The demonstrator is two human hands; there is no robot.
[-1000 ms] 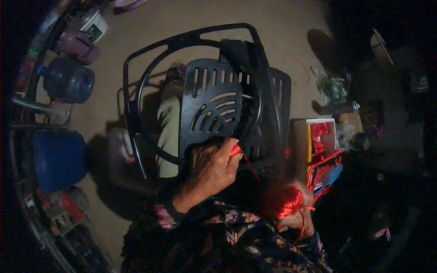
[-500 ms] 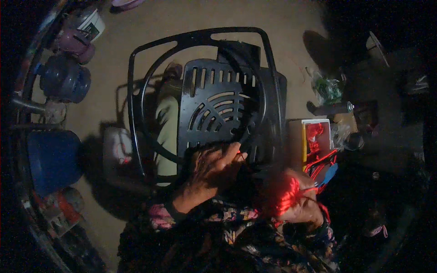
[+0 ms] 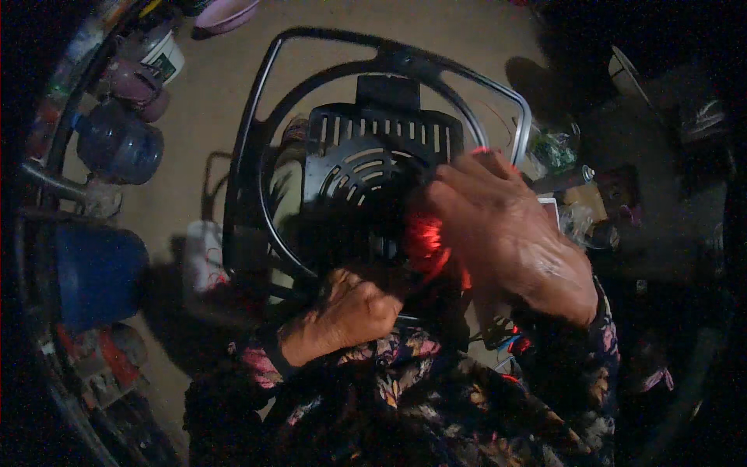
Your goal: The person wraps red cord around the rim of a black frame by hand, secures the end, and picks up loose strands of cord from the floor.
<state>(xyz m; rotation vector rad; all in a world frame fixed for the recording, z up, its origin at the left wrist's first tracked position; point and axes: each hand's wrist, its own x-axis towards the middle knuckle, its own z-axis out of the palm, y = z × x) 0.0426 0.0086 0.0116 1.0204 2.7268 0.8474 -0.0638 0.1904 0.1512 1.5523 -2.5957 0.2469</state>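
Note:
A black metal frame [image 3: 331, 34], roughly rectangular with a round ring inside it, stands tilted before me. My left hand [image 3: 342, 315] is closed at its near edge, where the ring's tube runs in under the fingers; the fingertips are hidden. My right hand [image 3: 517, 233] hangs over the frame's right side, its back turned up and its fingers curled round a bundle of red cord [image 3: 426, 237]. The cord shines bright red and drops down between my hands. Behind the frame is a black slotted plastic seat [image 3: 319, 163], partly in shadow.
On the left stand a blue tub [image 3: 105, 268], a clear water jug [image 3: 120, 144] and a white bucket [image 3: 165, 58]. A pink basin [image 3: 226, 15] lies at the far edge. At right are a clear bag with green contents [image 3: 554, 148] and a dark cylinder [image 3: 562, 180].
My right hand has risen from low right up over the frame's right side, carrying the red cord. The frame has turned clockwise. My left hand has closed and come slightly lower.

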